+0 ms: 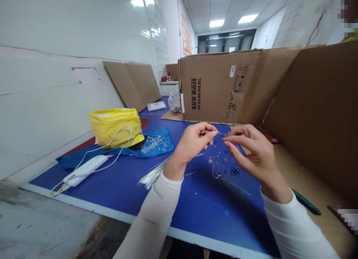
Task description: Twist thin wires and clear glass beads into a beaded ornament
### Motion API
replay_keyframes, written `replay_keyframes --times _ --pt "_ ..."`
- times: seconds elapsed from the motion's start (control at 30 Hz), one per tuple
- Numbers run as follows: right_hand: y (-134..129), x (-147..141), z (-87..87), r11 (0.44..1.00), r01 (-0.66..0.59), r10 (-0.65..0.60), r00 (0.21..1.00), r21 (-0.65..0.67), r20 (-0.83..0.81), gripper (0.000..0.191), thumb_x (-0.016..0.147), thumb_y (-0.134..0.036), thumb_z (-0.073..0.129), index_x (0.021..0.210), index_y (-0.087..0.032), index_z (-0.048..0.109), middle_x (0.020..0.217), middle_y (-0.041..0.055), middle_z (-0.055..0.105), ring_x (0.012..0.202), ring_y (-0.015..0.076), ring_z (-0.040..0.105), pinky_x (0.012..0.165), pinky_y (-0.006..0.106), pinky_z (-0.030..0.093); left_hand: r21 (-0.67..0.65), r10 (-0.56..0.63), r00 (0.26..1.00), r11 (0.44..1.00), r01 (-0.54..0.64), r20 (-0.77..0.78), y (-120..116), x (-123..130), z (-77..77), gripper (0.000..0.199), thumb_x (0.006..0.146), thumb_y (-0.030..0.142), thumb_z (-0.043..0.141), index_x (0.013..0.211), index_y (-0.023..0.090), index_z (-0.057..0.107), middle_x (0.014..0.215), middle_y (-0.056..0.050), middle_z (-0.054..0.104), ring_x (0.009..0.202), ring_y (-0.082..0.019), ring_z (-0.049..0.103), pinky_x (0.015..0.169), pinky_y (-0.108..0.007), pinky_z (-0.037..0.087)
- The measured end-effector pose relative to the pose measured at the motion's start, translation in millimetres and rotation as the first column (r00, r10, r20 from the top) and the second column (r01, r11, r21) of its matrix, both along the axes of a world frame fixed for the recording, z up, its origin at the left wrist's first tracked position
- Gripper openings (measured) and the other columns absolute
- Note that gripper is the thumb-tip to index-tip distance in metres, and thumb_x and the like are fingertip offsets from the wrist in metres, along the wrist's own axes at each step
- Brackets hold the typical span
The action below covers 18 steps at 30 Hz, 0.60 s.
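Left hand (195, 141): pinched a thin wire (220, 133)
Right hand (253, 145): fingertips nearly closed beside it
Surface (204, 210): blue

Blue table (181, 207), wires (153, 174), black rings (235, 171), blue cloth (133, 153)

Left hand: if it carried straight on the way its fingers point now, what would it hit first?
Probably the right hand's fingertips, just across a small gap from the left hand, with thin wire between. Depth is unclear, so it might pass slightly off.
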State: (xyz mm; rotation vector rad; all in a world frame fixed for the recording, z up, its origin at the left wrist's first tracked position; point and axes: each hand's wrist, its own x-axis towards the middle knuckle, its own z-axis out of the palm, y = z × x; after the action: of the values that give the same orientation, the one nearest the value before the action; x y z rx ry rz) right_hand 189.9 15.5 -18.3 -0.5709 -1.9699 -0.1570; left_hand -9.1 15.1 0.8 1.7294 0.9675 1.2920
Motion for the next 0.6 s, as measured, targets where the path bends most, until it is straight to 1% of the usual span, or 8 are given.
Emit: replay_keyframes --times 0.13,0.27,0.47,0.6 --pt "-1.1 -2.8 0.4 0.997 0.018 -0.026 0.995 -0.08 -0.1 0.015 0.09 -0.017 0.064 0.099 -0.027 0.072 0.095 0.0061 0.068 0.087 0.0221 0.066 0.076 0.038 0.052 -0.007 -0.009 1.0 1.0 0.009 -0.011 0.7 -0.6 -0.2 0.02 0.088 0.032 0.065 0.094 0.014 0.066 0.063 0.003 0.059 0.052 -0.006 0.051 0.05 -0.019 0.043" --pt "-3.1 -3.5 2.8 0.988 0.022 -0.05 0.983 -0.156 -0.178 0.014 0.092 -0.018 0.063 0.096 -0.027 0.072 0.092 0.0048 0.07 0.087 0.0218 0.067 0.078 0.038 0.053 0.0 -0.028 0.999 1.0 0.028 -0.035 0.3 -0.5 0.0 0.019 0.088 0.032 0.065 0.095 0.014 0.066 0.065 0.002 0.06 0.053 -0.006 0.052 0.051 -0.019 0.043" --pt "0.6 0.1 1.6 0.963 0.054 -0.092 0.987 -0.265 -0.13 0.015 0.092 -0.02 0.062 0.099 -0.027 0.074 0.096 0.0052 0.072 0.09 0.0224 0.068 0.08 0.039 0.053 0.037 0.012 0.993 0.999 -0.008 -0.121 -1.8 3.1 0.6 0.019 0.087 0.031 0.064 0.095 0.015 0.068 0.065 0.001 0.061 0.056 -0.007 0.054 0.054 -0.02 0.043" --pt "4.3 1.2 0.1 0.944 0.026 -0.065 0.992 -0.33 -0.109 0.014 0.091 -0.019 0.063 0.095 -0.025 0.075 0.094 0.005 0.072 0.089 0.0216 0.068 0.079 0.038 0.053 0.084 0.04 0.984 0.996 -0.025 -0.172 -2.9 5.2 0.5 0.019 0.087 0.03 0.063 0.096 0.015 0.069 0.067 0.0 0.063 0.057 -0.008 0.054 0.055 -0.02 0.043"
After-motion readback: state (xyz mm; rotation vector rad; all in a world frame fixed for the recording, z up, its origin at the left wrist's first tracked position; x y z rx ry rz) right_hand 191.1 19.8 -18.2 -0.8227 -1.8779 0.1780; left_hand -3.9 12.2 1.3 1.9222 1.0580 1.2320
